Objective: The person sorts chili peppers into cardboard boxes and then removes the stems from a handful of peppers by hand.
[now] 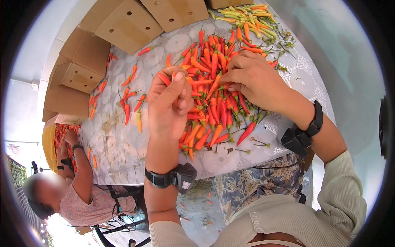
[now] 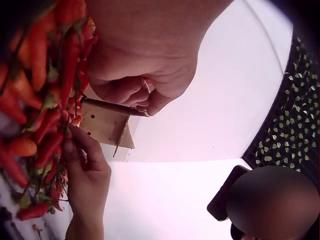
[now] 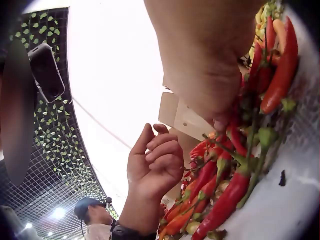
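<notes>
My left hand (image 1: pixel 169 103) is raised over the near side of a heap of red and orange chili peppers (image 1: pixel 214 109). Its curled fingers and thumb hold a few chili peppers (image 1: pixel 164 79), whose ends stick out past the thumb. To the right, my right hand (image 1: pixel 257 80) reaches down into the heap, thumb and forefinger pinching a chili pepper (image 1: pixel 214 85) near its stem end. The left wrist view also has the right hand (image 2: pixel 90 172) with its fingertips at the peppers. Curled fingers of the left hand (image 3: pixel 155 167) show in the right wrist view; its palm hides most of what it holds.
Yellow-green peppers (image 1: pixel 251 20) lie at the back right beside loose green stems (image 1: pixel 284 43). Scattered red peppers (image 1: pixel 126 107) lie left on the patterned tablecloth (image 1: pixel 119 148). Cardboard boxes (image 1: pixel 129 24) line the far edge. Another person (image 1: pixel 90 201) sits at left, hands at more red peppers.
</notes>
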{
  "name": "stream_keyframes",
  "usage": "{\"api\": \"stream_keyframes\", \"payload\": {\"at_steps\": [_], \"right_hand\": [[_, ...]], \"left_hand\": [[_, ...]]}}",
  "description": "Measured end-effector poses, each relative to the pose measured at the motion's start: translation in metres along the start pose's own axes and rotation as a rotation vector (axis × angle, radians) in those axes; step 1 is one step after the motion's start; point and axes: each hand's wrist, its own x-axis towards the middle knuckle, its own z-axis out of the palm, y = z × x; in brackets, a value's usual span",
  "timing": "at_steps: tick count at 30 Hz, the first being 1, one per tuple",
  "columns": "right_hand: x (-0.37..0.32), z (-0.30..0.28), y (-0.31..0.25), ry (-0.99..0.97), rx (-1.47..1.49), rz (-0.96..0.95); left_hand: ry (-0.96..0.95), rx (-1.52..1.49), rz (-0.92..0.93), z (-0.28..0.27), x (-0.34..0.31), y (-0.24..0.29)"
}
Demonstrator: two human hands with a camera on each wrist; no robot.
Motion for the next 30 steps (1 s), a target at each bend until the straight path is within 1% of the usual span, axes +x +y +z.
{"api": "stream_keyframes", "payload": {"at_steps": [1,2,4,7,8,10,13,16,19,20,22,25,26,28,30], "right_hand": [[0.0,0.0,0.0,-0.009,-0.014,-0.01],[0.0,-0.001,-0.001,0.027,-0.007,-0.01],[0.002,-0.003,-0.004,0.102,0.005,-0.009],[0.004,-0.006,-0.005,0.294,0.05,0.017],[0.004,-0.009,-0.01,0.296,0.212,0.112],[0.001,-0.013,-0.023,0.296,0.539,0.302],[0.001,-0.01,-0.033,0.365,0.786,0.321],[-0.001,0.0,-0.027,0.373,0.946,0.224],[0.001,0.003,-0.024,0.519,0.906,0.095],[0.0,0.002,-0.024,0.514,0.864,0.067],[-0.001,-0.003,-0.026,0.502,0.779,0.012],[0.001,-0.012,-0.028,0.352,0.487,-0.167],[0.001,-0.01,-0.027,0.348,0.504,-0.167],[0.0,-0.005,-0.027,0.338,0.537,-0.168],[0.0,-0.003,-0.032,0.392,0.624,-0.015]], "left_hand": [[-0.022,-0.018,-0.005,-0.004,0.0,-0.001],[-0.045,-0.035,-0.01,-0.005,0.001,-0.001],[0.003,-0.039,-0.023,-0.003,0.0,0.0],[0.097,0.022,-0.057,0.005,-0.002,0.001],[0.132,0.054,-0.071,0.008,-0.003,0.0],[0.083,0.046,-0.1,0.007,-0.003,-0.005],[0.036,0.069,-0.116,0.014,-0.005,-0.009],[-0.035,0.159,-0.104,0.013,-0.007,-0.011],[-0.141,0.275,-0.112,0.01,-0.01,-0.011],[-0.179,0.313,-0.119,0.01,-0.011,-0.011],[-0.12,0.227,-0.16,0.02,-0.012,-0.011],[-0.048,0.115,-0.174,0.025,-0.013,-0.011],[-0.028,0.082,-0.172,0.025,-0.012,-0.011],[-0.015,0.122,-0.11,0.022,-0.012,-0.012],[-0.002,0.148,-0.047,0.021,-0.012,-0.012]]}}
